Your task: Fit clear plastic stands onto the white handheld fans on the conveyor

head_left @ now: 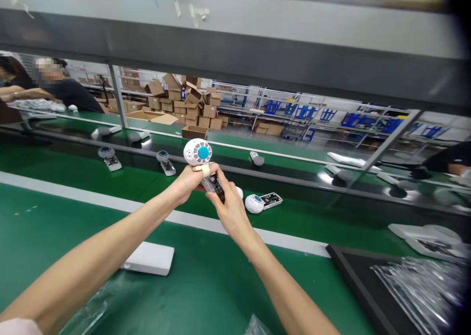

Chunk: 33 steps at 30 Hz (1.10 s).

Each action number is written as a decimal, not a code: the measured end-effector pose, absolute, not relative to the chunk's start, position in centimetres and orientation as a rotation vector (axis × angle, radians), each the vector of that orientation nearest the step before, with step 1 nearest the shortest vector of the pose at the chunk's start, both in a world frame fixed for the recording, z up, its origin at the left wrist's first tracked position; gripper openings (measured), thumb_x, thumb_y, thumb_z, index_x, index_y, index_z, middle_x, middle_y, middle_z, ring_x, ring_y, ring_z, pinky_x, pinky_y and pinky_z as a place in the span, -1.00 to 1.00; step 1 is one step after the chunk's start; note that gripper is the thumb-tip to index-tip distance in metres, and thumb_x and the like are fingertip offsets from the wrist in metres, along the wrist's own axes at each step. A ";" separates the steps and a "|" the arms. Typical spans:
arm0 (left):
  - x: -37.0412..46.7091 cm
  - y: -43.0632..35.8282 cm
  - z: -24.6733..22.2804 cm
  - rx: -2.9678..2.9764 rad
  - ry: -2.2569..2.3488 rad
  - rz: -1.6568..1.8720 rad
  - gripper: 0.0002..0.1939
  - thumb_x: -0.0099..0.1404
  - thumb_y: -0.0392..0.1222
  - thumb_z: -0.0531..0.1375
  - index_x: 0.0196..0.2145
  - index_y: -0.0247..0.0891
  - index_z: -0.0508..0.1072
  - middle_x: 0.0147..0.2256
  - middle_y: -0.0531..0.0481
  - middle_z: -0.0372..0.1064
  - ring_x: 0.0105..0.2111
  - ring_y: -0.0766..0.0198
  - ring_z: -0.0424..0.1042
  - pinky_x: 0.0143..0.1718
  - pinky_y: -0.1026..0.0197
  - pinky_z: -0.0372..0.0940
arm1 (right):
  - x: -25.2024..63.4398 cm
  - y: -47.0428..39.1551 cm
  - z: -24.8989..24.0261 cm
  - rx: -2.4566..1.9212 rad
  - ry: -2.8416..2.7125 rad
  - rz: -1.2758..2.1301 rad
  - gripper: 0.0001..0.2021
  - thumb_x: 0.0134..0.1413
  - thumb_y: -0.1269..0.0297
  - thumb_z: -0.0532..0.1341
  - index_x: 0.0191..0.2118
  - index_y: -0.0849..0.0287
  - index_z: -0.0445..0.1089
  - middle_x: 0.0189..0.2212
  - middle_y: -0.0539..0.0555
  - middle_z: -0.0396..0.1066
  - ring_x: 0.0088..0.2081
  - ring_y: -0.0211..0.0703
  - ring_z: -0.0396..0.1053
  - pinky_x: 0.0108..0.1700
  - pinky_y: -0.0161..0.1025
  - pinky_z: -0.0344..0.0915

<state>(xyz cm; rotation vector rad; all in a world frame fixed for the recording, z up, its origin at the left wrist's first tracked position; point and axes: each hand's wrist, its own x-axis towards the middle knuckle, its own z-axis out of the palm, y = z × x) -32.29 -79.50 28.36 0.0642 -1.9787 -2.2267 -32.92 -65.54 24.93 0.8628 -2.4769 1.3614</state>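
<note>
Both hands hold a white handheld device point(191, 152) above the green belt. It has a round, vented head with a blue centre, and its open handle shows dark inner parts. My left hand point(187, 182) is closed around the neck, just below the head. The fingers of my right hand point(231, 205) wrap the handle from the other side. A pale band or finger cover point(206, 170) shows where the hands meet. Just right of my right hand, a similar device point(254, 203) lies on the belt, its handle open too. A white oblong piece point(152, 258) lies beneath my left forearm.
More devices point(165, 162) lie along the green conveyor belt point(140, 178). A black tray point(349, 271) holding clear plastic pieces point(415, 286) stands at the right. A metal post point(117, 97) and an overhead beam point(235, 55) frame the line. Co-workers point(79, 92) sit at the far left; cardboard boxes point(191, 104) are stacked behind.
</note>
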 end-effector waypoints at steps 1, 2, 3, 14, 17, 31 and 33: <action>-32.1 -79.5 28.3 0.110 -1.920 -2.190 -0.57 -0.09 0.08 0.37 -0.36 -0.30 0.46 -0.40 -0.06 0.43 -0.42 0.19 0.41 -0.47 0.20 0.33 | -33.4 -66.0 24.8 0.796 -2.441 1.462 -0.44 0.20 0.09 0.03 0.29 0.08 0.06 -0.10 0.14 0.35 -0.06 -0.06 0.31 -0.02 -0.15 0.23; -32.0 -79.5 28.3 0.148 -1.857 -2.150 -0.57 -0.11 0.06 0.38 -0.36 -0.30 0.47 -0.39 -0.07 0.44 -0.40 0.16 0.42 -0.45 0.18 0.34 | -34.0 -66.7 24.7 0.679 -2.408 1.569 -0.48 0.22 0.06 -0.02 0.24 0.15 0.15 -0.10 0.15 0.37 -0.08 -0.09 0.34 -0.05 -0.19 0.26; -31.8 -79.4 28.3 0.161 -1.809 -2.112 -0.56 -0.13 0.04 0.38 -0.35 -0.30 0.47 -0.38 -0.09 0.45 -0.37 0.13 0.43 -0.43 0.16 0.35 | -34.6 -67.4 24.6 0.536 -2.384 1.659 -0.49 0.24 0.03 -0.09 0.15 0.22 0.25 -0.12 0.17 0.41 -0.12 -0.10 0.37 -0.10 -0.23 0.29; -36.0 -85.7 23.7 0.555 -1.836 -1.963 -0.60 0.00 0.04 0.31 -0.29 -0.31 0.47 -0.33 -0.13 0.49 -0.37 0.12 0.48 -0.40 0.12 0.41 | -40.6 -75.3 22.0 0.494 -2.793 1.260 -0.43 0.30 0.08 -0.23 -0.30 0.24 0.47 -0.31 0.25 0.47 -0.19 0.03 0.42 -0.14 -0.15 0.26; -38.3 -90.2 21.6 0.758 -1.959 -1.859 -0.62 -0.01 -0.01 0.33 -0.30 -0.34 0.45 -0.36 -0.21 0.48 -0.40 0.03 0.49 -0.42 -0.01 0.41 | -41.6 -75.6 21.3 0.619 -2.877 0.976 -0.59 0.19 0.03 0.07 -0.09 0.25 0.44 -0.02 0.34 0.36 0.07 0.20 0.26 0.04 0.02 0.14; -34.2 -89.0 24.5 -0.614 -2.605 -0.098 -0.11 0.05 -0.02 0.32 0.26 -0.29 0.08 0.12 -0.30 0.21 0.14 -0.11 0.15 0.13 -0.09 0.01 | -41.5 -74.3 26.8 1.029 -2.914 1.012 -0.67 0.03 0.16 0.14 -0.13 0.24 0.43 -0.23 0.14 0.48 -0.11 0.09 0.41 -0.17 -0.14 0.33; -32.0 -89.7 26.1 -0.535 -2.544 0.030 -0.22 0.13 -0.05 0.26 0.25 -0.28 0.10 -0.02 -0.25 0.33 -0.03 -0.03 0.29 0.00 -0.03 0.15 | -39.4 -75.5 28.6 1.133 -2.692 1.389 -0.57 -0.03 0.15 0.17 -0.04 0.27 0.38 -0.11 0.20 0.44 -0.08 0.08 0.40 -0.14 -0.11 0.35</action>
